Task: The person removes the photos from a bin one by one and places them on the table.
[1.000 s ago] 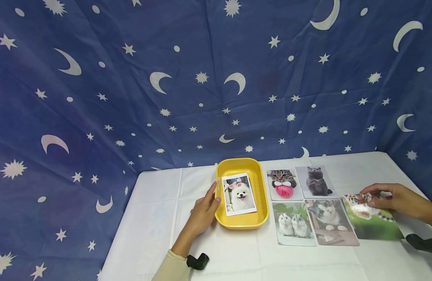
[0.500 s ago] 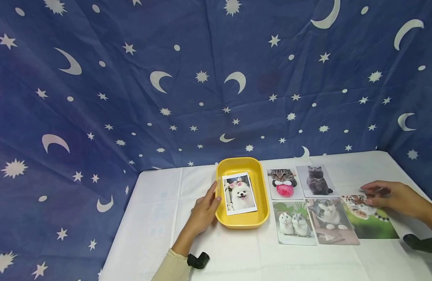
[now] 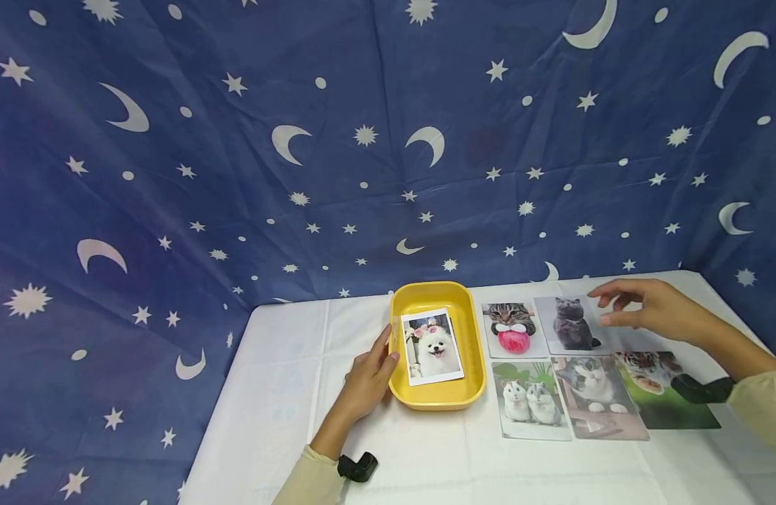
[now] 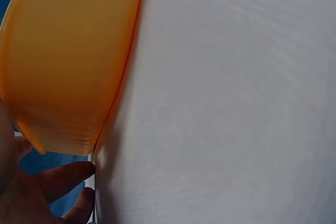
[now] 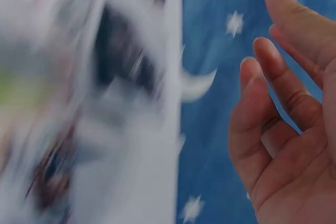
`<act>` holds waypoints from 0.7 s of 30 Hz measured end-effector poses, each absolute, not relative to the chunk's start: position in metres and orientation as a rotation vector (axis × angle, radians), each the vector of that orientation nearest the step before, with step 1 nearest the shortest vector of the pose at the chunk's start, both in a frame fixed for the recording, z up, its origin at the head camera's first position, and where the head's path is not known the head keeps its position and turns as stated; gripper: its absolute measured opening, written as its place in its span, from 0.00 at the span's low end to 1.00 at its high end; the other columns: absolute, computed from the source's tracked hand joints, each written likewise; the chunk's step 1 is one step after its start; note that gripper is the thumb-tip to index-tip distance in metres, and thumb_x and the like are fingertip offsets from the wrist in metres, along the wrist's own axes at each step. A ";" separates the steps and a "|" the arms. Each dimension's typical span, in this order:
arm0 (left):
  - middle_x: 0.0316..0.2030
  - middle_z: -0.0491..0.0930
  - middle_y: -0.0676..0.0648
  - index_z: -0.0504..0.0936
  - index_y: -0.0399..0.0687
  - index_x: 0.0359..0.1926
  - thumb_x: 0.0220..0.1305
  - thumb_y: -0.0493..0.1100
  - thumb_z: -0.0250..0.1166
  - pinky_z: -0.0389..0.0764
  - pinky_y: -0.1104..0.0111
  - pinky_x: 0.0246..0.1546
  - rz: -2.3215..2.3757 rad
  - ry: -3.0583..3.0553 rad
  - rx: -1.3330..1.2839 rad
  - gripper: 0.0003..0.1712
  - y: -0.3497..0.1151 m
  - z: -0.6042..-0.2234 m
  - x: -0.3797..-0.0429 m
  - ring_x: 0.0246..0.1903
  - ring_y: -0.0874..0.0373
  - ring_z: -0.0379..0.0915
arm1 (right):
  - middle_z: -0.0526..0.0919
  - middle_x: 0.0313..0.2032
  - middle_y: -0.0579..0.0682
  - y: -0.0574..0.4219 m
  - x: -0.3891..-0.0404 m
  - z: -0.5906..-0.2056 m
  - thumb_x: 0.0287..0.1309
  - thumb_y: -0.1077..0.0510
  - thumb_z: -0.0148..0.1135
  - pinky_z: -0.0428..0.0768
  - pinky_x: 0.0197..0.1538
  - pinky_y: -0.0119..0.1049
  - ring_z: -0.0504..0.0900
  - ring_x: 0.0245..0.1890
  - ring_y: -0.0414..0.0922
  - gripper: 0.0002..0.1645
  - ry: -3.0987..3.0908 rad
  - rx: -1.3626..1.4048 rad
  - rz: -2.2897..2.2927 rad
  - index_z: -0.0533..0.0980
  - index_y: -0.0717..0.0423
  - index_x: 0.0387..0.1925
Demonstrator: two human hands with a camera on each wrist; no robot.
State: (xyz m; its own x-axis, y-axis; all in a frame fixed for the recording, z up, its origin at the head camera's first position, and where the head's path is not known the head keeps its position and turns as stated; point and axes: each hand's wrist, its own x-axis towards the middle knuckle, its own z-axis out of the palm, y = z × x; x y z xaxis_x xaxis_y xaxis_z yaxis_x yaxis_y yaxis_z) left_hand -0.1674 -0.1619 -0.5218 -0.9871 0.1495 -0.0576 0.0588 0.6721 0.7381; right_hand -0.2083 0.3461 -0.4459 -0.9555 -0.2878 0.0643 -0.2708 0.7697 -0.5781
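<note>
My left hand (image 3: 369, 375) grips the left rim of a yellow plastic tray (image 3: 470, 393), with other fingers low beside its outer wall in the left wrist view. Inside the tray lies a white-bordered photo card of a white fluffy dog (image 3: 434, 351). My right hand (image 3: 652, 308) holds nothing; its fingers are bent and spread apart, also in the right wrist view (image 5: 294, 108). It hovers at the right edge of the grey cat card (image 3: 572, 326). Below its wrist lies the tiger card (image 3: 678, 410), partly covered by the black wrist camera.
Right of the tray, more photo cards lie flat in two rows: a tabby cat with a pink ball (image 3: 514, 330), two white hamsters (image 3: 531, 403) and a grey-white cat (image 3: 598, 400). A blue star-and-moon cloth (image 3: 362, 168) hangs behind the white table (image 3: 287, 365).
My right hand has let go of the tiger card, which shifted slightly left against the grey-white cat card. The hand has then moved up and left to the grey cat card. My left hand stays put.
</note>
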 end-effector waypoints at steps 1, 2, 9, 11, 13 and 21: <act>0.70 0.74 0.51 0.51 0.81 0.79 0.78 0.64 0.47 0.56 0.28 0.64 1.218 2.767 0.174 0.33 -0.162 -0.522 -0.167 0.71 0.42 0.66 | 0.85 0.44 0.53 0.333 -0.213 -0.439 0.53 0.51 0.79 0.80 0.31 0.34 0.79 0.36 0.34 0.29 2.885 -0.484 -0.979 0.81 0.52 0.57; 0.70 0.73 0.51 0.51 0.81 0.79 0.78 0.64 0.47 0.56 0.28 0.65 1.218 2.767 0.174 0.33 -0.162 -0.522 -0.167 0.71 0.42 0.66 | 0.84 0.44 0.52 0.320 -0.218 -0.434 0.54 0.50 0.78 0.81 0.33 0.35 0.79 0.37 0.35 0.29 2.848 -0.512 -0.989 0.81 0.51 0.57; 0.71 0.73 0.49 0.51 0.81 0.79 0.78 0.64 0.48 0.54 0.27 0.64 1.234 2.764 0.173 0.33 -0.163 -0.522 -0.168 0.71 0.41 0.65 | 0.83 0.44 0.53 0.228 -0.257 -0.412 0.55 0.50 0.77 0.86 0.37 0.38 0.83 0.42 0.45 0.27 2.582 -0.711 -1.096 0.82 0.51 0.56; 0.71 0.73 0.49 0.51 0.81 0.79 0.78 0.64 0.48 0.54 0.27 0.64 1.231 2.766 0.170 0.33 -0.163 -0.522 -0.168 0.71 0.41 0.65 | 0.83 0.44 0.52 0.203 -0.268 -0.410 0.56 0.49 0.77 0.86 0.38 0.38 0.83 0.42 0.46 0.27 2.528 -0.742 -1.099 0.82 0.52 0.56; 0.71 0.73 0.50 0.51 0.82 0.79 0.78 0.65 0.47 0.54 0.27 0.64 1.228 2.767 0.165 0.33 -0.164 -0.523 -0.168 0.71 0.42 0.65 | 0.83 0.44 0.52 0.181 -0.279 -0.410 0.57 0.49 0.76 0.86 0.39 0.40 0.83 0.42 0.47 0.28 2.477 -0.766 -1.107 0.82 0.54 0.57; 0.71 0.73 0.50 0.51 0.82 0.79 0.78 0.65 0.48 0.54 0.27 0.64 1.228 2.760 0.160 0.33 -0.163 -0.523 -0.168 0.71 0.41 0.64 | 0.84 0.42 0.52 0.109 -0.305 -0.424 0.56 0.50 0.77 0.85 0.40 0.41 0.82 0.35 0.46 0.30 2.337 -0.829 -1.071 0.82 0.61 0.56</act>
